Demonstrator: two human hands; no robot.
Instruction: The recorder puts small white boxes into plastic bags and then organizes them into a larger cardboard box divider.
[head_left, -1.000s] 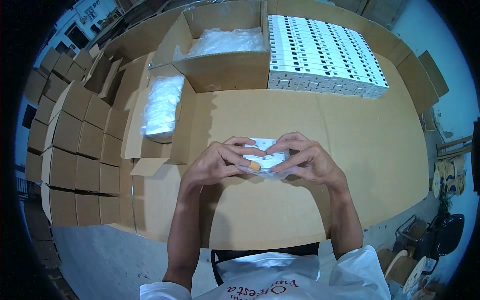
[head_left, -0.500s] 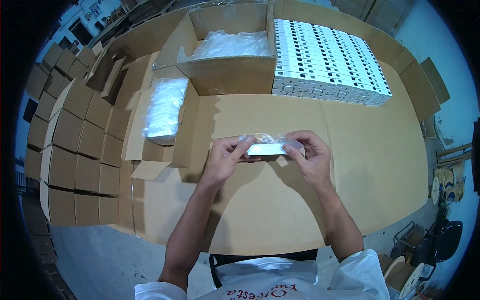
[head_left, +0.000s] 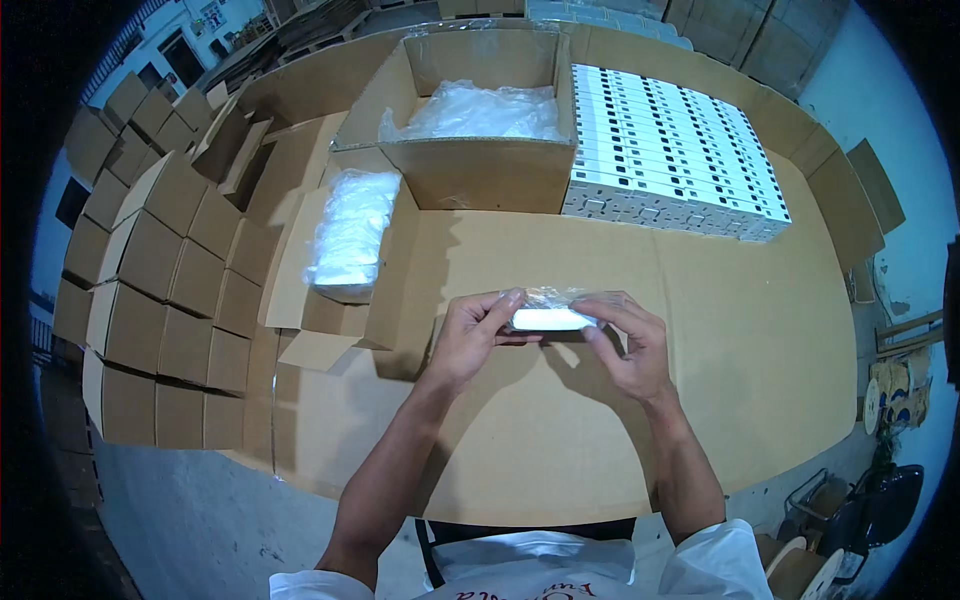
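Both my hands hold a small white flat item in a clear plastic wrapper (head_left: 548,315) over the cardboard-covered table (head_left: 740,340). My left hand (head_left: 474,335) pinches its left end, my right hand (head_left: 628,340) grips its right end and the loose wrapper. To the left stands an open carton (head_left: 335,300) with plastic-wrapped white items (head_left: 352,228). A larger open carton (head_left: 480,170) holding clear plastic bags (head_left: 480,112) stands behind it.
A block of several white small boxes (head_left: 675,150) stands in rows at the back right. Many closed brown cartons (head_left: 150,290) are stacked along the left side. Flat cardboard pieces (head_left: 870,185) lie at the right edge; chairs and spools (head_left: 880,490) stand lower right.
My hands have moved apart slightly and lowered the wrapped item, turning it so its long white side faces up. Nothing else moved.
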